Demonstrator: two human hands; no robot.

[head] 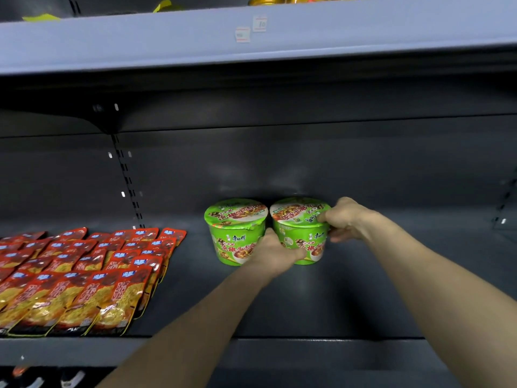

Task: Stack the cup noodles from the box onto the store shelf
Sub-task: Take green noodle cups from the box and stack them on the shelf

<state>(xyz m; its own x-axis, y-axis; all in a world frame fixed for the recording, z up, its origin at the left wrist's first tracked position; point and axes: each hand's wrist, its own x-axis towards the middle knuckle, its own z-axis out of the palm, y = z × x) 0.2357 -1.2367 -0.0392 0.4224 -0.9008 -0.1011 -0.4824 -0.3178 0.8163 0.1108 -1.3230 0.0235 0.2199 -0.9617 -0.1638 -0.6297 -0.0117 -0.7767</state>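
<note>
Cup noodle (300, 219), a bright green tub with a picture-printed lid, stands upright on the dark shelf (307, 298) between the two grips. The left grip (275, 252) curls round its lower front. The right grip (345, 218) clasps its far side, thumb on the lid's rim. A twin tub (236, 233) touches it, just left of the left grip. Both walls carry 康师傅 above large red Chinese characters. Red noodle packets (84, 275) lie far to the left of the grips.

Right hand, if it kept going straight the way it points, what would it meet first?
The right cup noodle, which the right hand grips at its rim; beyond it, probably the left cup noodle.
</note>
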